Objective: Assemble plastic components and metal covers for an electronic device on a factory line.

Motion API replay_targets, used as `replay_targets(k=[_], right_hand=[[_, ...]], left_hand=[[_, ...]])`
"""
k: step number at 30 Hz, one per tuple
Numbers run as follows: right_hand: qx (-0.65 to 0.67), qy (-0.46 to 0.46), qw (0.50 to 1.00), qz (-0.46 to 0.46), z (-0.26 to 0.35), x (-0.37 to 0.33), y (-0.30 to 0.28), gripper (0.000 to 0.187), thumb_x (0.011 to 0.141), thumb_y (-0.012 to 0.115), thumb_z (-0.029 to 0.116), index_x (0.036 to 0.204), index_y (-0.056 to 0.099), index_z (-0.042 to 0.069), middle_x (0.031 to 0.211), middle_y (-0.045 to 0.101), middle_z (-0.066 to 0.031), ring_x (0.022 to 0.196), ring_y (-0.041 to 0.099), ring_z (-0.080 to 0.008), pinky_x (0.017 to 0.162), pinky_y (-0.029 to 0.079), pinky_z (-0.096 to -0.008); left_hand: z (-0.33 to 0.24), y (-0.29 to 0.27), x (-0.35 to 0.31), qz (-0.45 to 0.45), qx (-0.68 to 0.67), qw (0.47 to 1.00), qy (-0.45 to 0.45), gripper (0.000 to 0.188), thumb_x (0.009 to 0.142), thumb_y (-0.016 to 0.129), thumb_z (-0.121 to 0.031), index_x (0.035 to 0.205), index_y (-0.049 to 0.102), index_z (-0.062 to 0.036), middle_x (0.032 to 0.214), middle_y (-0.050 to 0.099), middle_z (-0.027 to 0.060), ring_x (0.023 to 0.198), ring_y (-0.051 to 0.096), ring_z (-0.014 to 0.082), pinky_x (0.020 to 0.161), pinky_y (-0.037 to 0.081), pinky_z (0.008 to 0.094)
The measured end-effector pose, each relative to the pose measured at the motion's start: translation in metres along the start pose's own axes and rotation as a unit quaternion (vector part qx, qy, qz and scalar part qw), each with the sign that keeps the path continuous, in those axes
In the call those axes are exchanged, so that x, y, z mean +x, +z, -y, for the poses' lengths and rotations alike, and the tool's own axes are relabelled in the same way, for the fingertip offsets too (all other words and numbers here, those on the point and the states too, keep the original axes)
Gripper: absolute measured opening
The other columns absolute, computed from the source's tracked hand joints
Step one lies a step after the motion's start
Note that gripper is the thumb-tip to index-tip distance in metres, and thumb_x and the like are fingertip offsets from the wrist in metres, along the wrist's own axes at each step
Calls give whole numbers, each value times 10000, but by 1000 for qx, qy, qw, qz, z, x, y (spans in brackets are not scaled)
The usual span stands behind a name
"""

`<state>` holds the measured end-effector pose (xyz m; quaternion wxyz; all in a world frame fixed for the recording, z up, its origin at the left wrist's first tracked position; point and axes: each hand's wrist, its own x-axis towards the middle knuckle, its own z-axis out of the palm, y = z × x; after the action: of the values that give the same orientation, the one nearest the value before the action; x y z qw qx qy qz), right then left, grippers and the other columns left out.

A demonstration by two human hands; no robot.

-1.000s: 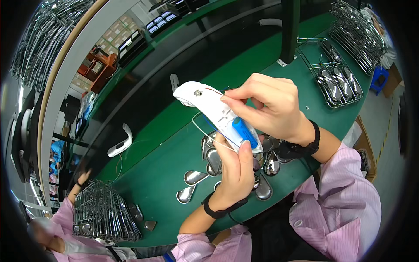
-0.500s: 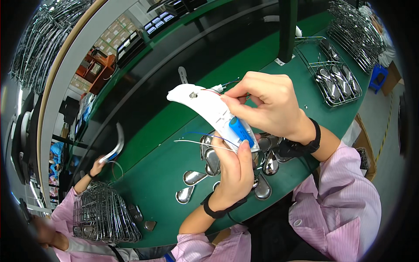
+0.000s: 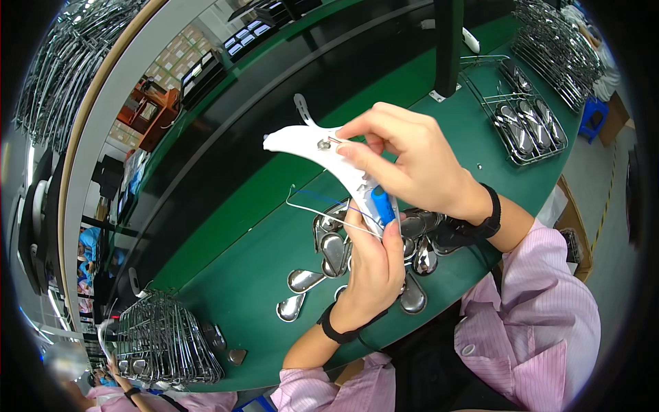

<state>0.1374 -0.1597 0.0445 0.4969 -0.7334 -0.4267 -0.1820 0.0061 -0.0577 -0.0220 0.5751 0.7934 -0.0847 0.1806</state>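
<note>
A curved white plastic housing [image 3: 302, 139] is held up above the table in my left hand [image 3: 374, 271], which is closed round its lower end. A blue cylindrical battery [image 3: 382, 204] lies in that end, just above my left thumb. From beside it a white wire [image 3: 309, 207] and a thin blue wire sweep out to the left. My right hand [image 3: 422, 161] is at the housing's upper part, thumb and forefinger pinching a short reddish wire [image 3: 333, 140] close to a small metal piece [image 3: 323, 144]. The wire's far end is hidden by the fingers.
Shiny drop-shaped metal pieces [image 3: 334, 253] lie on the green table [image 3: 254, 302] below my hands. A wire rack [image 3: 168, 340] stands at left, and another rack [image 3: 532, 130] holding metal pieces at right. A dark post [image 3: 449, 48] rises behind. A co-worker's arm [image 3: 127, 384] shows lower left.
The housing has turned in my left hand, its edge now more toward me. My right fingers have shifted slightly left, toward the metal piece. The co-worker's hand and curved part moved down and left.
</note>
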Motion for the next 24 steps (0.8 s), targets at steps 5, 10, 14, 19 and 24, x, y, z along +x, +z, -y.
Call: replay_targets(k=[5,10,14,19,24], right_hand=[[67,19,997,-25,1,-5,4,214,936,653,140,977,542,-38,789,591,-175,707,631,-326,623,488,-401],[3,-51,998,-37,-7,-4,7,202,922,676,112,985,554,-36,816,587,-152,664,588,-285,581,459,-367],[-44,-86,995,-29,-3,-3,1,218,892,714,65,1033,589,-45,839,591,-87,605,513,-140,507,381,-274],[33,-13,997,-67,3,2,-1,157,886,708,39,975,608,-42,738,567,-31,597,508,-92,504,378,-244],[19,-31,999,-38,-5,0,-6,156,866,721,-2,990,635,-41,755,607,-52,621,556,-97,543,446,-232]], left_hand=[[-6,0,3,-3,54,998,18,512,1012,405,9,1444,151,110,1263,494,206,1126,561,231,1003,433,376],[-1,0,1,-8,39,999,13,528,1001,418,30,1450,152,115,1246,495,196,1103,556,228,984,435,361],[0,3,2,0,96,995,28,514,1001,429,34,1442,175,111,1254,491,203,1065,575,234,959,453,363],[4,0,2,-35,67,997,26,542,1000,440,33,1460,166,117,1223,515,211,1045,596,252,919,477,368],[2,-2,5,-4,174,984,48,546,993,437,55,1458,158,125,1273,486,243,1027,611,266,907,492,377]])
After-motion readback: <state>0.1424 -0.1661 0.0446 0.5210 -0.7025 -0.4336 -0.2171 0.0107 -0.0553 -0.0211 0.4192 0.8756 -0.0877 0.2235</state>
